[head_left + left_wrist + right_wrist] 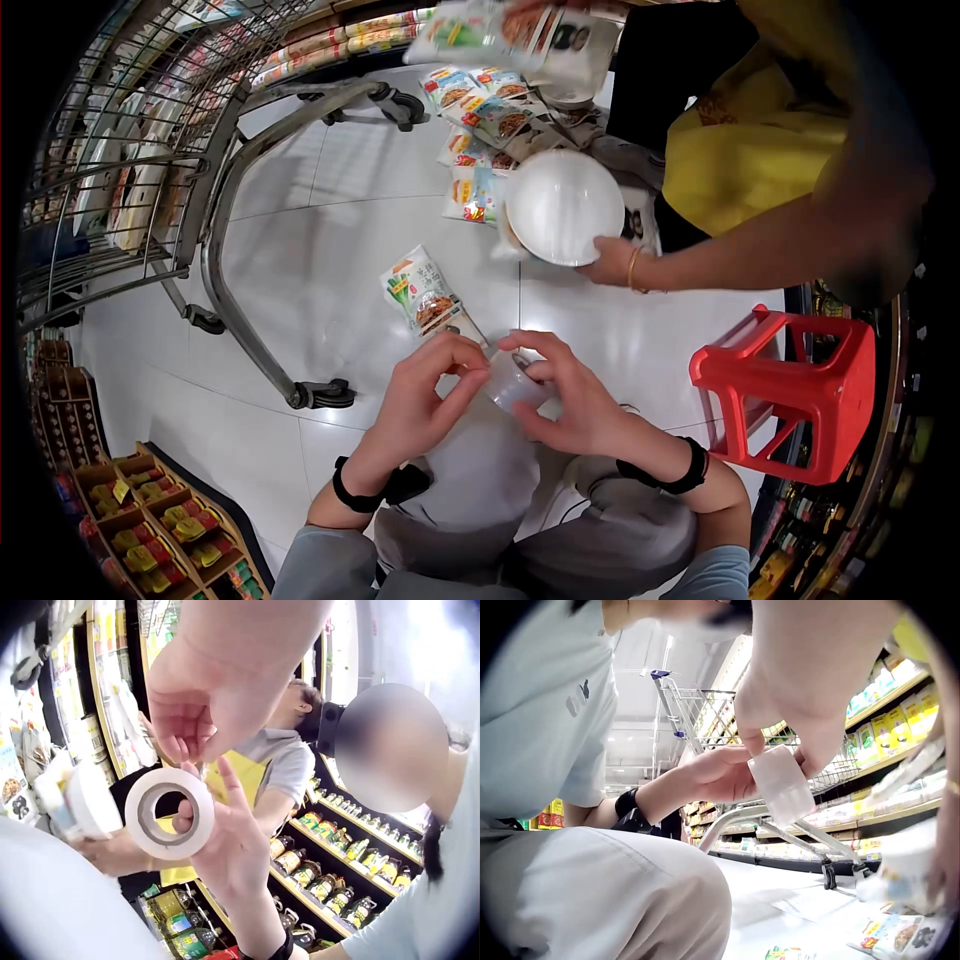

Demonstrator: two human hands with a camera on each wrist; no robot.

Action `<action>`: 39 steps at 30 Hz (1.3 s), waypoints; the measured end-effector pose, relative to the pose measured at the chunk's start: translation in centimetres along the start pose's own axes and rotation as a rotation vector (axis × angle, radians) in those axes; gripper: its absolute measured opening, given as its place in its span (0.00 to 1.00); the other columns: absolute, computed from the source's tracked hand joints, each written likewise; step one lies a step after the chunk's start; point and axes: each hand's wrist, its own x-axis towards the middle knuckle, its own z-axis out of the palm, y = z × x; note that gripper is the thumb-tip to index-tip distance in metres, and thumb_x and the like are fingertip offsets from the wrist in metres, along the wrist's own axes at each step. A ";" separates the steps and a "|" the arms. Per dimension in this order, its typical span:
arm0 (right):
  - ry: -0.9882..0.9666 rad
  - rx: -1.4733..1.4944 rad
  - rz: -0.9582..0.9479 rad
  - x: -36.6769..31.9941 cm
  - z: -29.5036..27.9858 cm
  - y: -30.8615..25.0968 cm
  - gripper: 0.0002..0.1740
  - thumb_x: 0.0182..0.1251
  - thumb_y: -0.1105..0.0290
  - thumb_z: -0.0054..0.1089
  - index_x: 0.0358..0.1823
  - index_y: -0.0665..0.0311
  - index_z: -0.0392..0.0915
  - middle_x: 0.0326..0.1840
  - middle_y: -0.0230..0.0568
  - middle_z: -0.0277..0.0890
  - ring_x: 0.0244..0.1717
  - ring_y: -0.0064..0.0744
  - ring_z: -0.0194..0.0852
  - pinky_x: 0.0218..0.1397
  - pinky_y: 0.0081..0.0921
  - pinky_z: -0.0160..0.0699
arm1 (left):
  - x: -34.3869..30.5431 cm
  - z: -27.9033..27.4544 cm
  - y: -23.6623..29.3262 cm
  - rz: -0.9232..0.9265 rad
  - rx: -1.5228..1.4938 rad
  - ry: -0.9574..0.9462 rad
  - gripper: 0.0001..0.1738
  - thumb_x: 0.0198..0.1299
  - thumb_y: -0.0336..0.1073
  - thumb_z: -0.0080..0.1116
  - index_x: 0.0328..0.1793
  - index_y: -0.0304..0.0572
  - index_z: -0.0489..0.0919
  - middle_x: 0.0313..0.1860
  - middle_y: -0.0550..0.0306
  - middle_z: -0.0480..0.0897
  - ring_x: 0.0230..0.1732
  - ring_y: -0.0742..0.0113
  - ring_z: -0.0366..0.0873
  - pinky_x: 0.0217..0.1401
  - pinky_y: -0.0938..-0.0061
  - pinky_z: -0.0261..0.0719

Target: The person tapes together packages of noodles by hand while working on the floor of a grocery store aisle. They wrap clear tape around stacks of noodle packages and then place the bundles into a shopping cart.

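My right hand holds a wide roll of clear tape, fingers and thumb around it. In the left wrist view, the tape roll shows its ring face, with a fingertip in the core. My left hand has its thumb and index fingertip pinched together at the roll's edge; the tape's loose end is too fine to see. Just beyond the hands, a printed food packet lies on the floor. In the right wrist view, the tape roll sits between both hands.
Another person's hand grips a white bowl; a printed bag is held above it. Several food packets lie behind. A shopping cart stands left, a red stool right. Stocked shelves line the edges.
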 end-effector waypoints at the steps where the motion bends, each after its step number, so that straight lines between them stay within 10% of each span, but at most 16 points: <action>1: -0.035 0.117 0.143 0.1 -0.1 0.2 0.34 0.52 0.82 0.55 0.61 0.60 0.53 0.56 0.44 0.62 0.50 0.34 0.68 0.46 0.23 0.73 | -0.1 0.2 -0.1 0.003 -0.005 0.000 0.02 0.56 0.24 0.53 0.34 0.33 0.72 0.37 0.53 0.77 0.38 0.69 0.76 0.41 0.77 0.74; 5: -0.179 0.588 0.430 0.1 0.1 2.8 0.26 0.59 0.79 0.52 0.59 0.62 0.57 0.49 0.37 0.70 0.44 0.24 0.71 0.43 0.19 0.71 | -0.1 -0.1 -0.8 -0.117 -0.209 -0.063 0.03 0.63 0.26 0.44 0.39 0.34 0.64 0.35 0.52 0.77 0.36 0.71 0.76 0.41 0.77 0.76; 9: -0.408 0.590 0.271 -0.1 0.5 6.2 0.11 0.69 0.70 0.41 0.46 0.66 0.70 0.44 0.35 0.73 0.35 0.20 0.72 0.38 0.17 0.70 | 0.0 -0.7 -1.7 -0.139 -0.318 -0.130 0.03 0.65 0.28 0.42 0.40 0.35 0.63 0.35 0.52 0.77 0.37 0.70 0.76 0.41 0.77 0.76; 16: -0.488 0.815 0.627 -1.1 -0.8 6.9 0.12 0.70 0.67 0.40 0.39 0.68 0.72 0.38 0.36 0.75 0.21 0.21 0.70 0.24 0.17 0.70 | -0.4 -1.3 -6.9 -0.162 -0.550 -0.091 0.04 0.65 0.29 0.41 0.43 0.36 0.64 0.38 0.52 0.76 0.40 0.71 0.76 0.42 0.76 0.76; 25: -0.355 0.113 0.841 -4.6 -3.5 8.7 0.10 0.66 0.65 0.44 0.36 0.63 0.72 0.31 0.32 0.77 0.16 0.22 0.71 0.22 0.19 0.71 | -12.4 2.7 -36.7 -0.737 0.161 0.255 0.28 0.54 0.46 0.59 0.52 0.30 0.67 0.39 0.50 0.76 0.41 0.62 0.75 0.43 0.71 0.74; 30: -0.446 -0.377 0.726 -7.4 -5.9 9.3 0.09 0.63 0.66 0.46 0.36 0.62 0.73 0.27 0.35 0.78 0.16 0.29 0.75 0.25 0.24 0.73 | -12.6 5.4 -38.1 -0.871 -0.044 0.242 0.32 0.51 0.51 0.61 0.51 0.31 0.68 0.38 0.53 0.75 0.39 0.63 0.75 0.42 0.71 0.76; 32: -0.440 -0.382 0.814 -8.0 -7.0 8.6 0.09 0.64 0.66 0.45 0.37 0.62 0.73 0.26 0.37 0.78 0.16 0.30 0.76 0.24 0.24 0.73 | -11.2 6.1 -37.3 -1.203 -0.613 0.256 0.31 0.50 0.53 0.62 0.49 0.34 0.69 0.38 0.56 0.75 0.40 0.68 0.75 0.40 0.71 0.77; 39: -0.304 -0.294 0.969 -10.8 -8.5 7.5 0.10 0.64 0.65 0.46 0.41 0.64 0.68 0.28 0.37 0.78 0.16 0.28 0.74 0.23 0.23 0.73 | -10.0 8.8 -38.6 -1.117 -0.909 0.637 0.17 0.53 0.41 0.63 0.31 0.36 0.69 0.25 0.58 0.73 0.24 0.66 0.78 0.26 0.81 0.80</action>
